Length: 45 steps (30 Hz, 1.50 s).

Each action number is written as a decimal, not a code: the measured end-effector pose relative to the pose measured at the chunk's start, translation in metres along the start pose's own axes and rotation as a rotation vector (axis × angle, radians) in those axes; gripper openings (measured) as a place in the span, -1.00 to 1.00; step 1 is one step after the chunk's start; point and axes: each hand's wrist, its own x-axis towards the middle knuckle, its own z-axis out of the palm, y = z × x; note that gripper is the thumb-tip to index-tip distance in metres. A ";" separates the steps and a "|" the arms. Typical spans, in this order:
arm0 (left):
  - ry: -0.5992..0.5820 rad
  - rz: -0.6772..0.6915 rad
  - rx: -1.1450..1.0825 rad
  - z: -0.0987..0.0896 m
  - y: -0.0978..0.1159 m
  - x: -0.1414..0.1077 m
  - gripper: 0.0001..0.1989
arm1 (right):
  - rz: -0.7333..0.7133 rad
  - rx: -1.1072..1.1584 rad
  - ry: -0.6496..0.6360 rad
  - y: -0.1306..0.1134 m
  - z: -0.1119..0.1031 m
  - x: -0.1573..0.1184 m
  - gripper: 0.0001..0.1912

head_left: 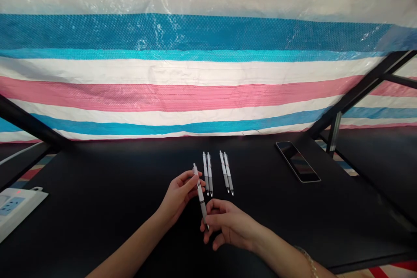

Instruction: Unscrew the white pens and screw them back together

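A white retractable pen with a grey grip (pixel 199 192) stands tilted in the air above the black table (pixel 97 208), held by both hands. My left hand (pixel 178 194) pinches its upper barrel between thumb and fingers. My right hand (pixel 226 224) grips its lower end near the tip, and the fingers hide part of the grip. Just beyond the hands, several matching pens lie side by side in two pairs, with tips toward me: one pair (pixel 207 173) nearest my left hand, the other (pixel 226 173) a little to the right.
A smartphone (pixel 298 161) lies face up on the table to the right. A white power strip (pixel 16 210) sits at the left edge. Behind the table hangs a striped blue, pink and white tarpaulin (pixel 195 91). Dark metal frame bars (pixel 358 91) cross the right side.
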 end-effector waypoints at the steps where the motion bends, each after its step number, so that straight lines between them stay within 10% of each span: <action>1: 0.011 -0.001 -0.002 0.000 0.000 0.000 -0.75 | 0.005 -0.002 -0.001 0.000 0.000 0.000 -0.64; 45: 0.154 0.063 -0.122 -0.005 -0.001 0.005 -0.77 | 0.050 -0.079 -0.093 0.004 -0.006 0.002 -0.68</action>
